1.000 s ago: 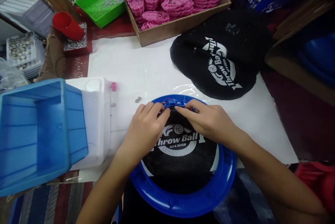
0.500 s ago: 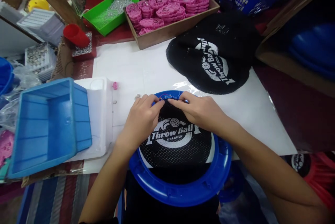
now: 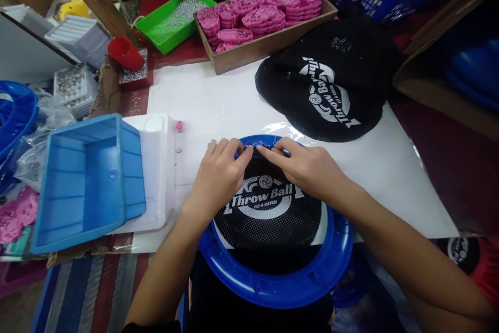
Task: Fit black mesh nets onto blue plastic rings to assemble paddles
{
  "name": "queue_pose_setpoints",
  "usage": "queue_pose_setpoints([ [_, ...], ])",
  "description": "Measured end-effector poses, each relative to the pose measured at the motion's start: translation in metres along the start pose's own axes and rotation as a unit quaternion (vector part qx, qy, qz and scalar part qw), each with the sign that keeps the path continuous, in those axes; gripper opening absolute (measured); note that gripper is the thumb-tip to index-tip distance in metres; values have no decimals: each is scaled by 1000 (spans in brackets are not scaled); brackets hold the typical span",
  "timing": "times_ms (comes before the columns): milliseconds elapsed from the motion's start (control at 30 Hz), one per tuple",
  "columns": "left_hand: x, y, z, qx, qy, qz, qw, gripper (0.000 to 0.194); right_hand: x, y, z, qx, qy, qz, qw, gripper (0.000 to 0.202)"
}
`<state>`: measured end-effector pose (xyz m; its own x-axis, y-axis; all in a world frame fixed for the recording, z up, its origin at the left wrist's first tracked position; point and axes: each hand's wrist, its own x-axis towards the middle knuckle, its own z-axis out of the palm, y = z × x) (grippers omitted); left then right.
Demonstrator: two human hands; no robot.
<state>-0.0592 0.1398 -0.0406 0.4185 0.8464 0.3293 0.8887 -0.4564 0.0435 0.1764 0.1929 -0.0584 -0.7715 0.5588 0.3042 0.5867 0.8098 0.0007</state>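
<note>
Blue plastic ring [image 3: 276, 292], one, lower centre of frame, with a black mesh disc [image 3: 268, 229] printed "Throw Ball" across its opening; left hand [image 3: 222, 172] and right hand [image 3: 307, 167] at the ring's upper rim, fingers of each drawn narrow, pinching the mesh edge. Also on the counter [image 3: 183, 94]: wooden box [image 3: 280, 39] of pink parts [image 3: 263, 17], upper centre; black mesh pieces [image 3: 331, 78], upper right; light-blue bin [image 3: 134, 172], left.
</note>
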Motion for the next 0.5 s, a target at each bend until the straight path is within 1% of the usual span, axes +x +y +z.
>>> queue_pose_setpoints([
  [267, 0, -1, 4, 16, -24, -5, 1000, 30, 0, -2, 2, -39, -1, -10, 999, 49],
  [500, 0, 0, 3, 22, 7, 7, 1000, 31, 0, -2, 2, -49, 23, -9, 998, 48],
])
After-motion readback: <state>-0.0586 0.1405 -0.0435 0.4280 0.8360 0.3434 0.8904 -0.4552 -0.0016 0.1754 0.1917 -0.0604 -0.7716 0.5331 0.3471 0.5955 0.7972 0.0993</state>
